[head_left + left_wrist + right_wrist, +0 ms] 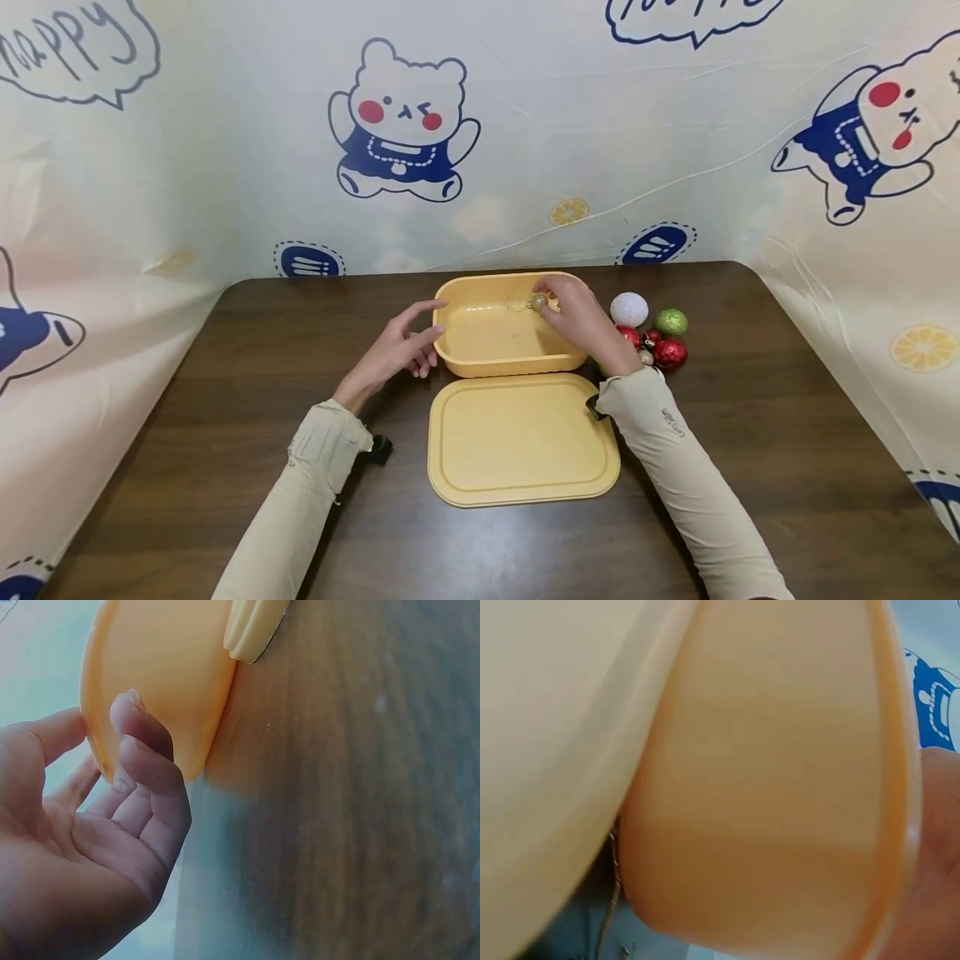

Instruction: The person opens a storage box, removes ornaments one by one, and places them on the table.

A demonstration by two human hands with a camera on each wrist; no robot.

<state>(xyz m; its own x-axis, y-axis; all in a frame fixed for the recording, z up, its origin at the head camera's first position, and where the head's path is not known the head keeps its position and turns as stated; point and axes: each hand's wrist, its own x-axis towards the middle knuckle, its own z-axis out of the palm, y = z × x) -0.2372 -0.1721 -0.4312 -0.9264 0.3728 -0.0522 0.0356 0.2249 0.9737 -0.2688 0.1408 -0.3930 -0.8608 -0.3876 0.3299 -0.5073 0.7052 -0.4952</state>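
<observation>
A yellow plastic box [510, 367] stands uncovered at the far middle of the table, its flat yellow lid [525, 442] lying in front of it. My right hand [581, 321] reaches over the box's right end and pinches a small gold bauble [537, 302] inside, a thin loop of string beside it. In the right wrist view, the box wall [780, 780] hides the fingers. My left hand [393, 343] touches the box's left end with relaxed fingers; the left wrist view shows fingertips against the rim of the box [161, 667].
Right of the box lie several Christmas baubles: a white one [628, 309], a green one [671, 322], a red one [670, 353] and smaller ones partly behind my right wrist. A printed cloth [525, 150] hangs behind the brown table [300, 500].
</observation>
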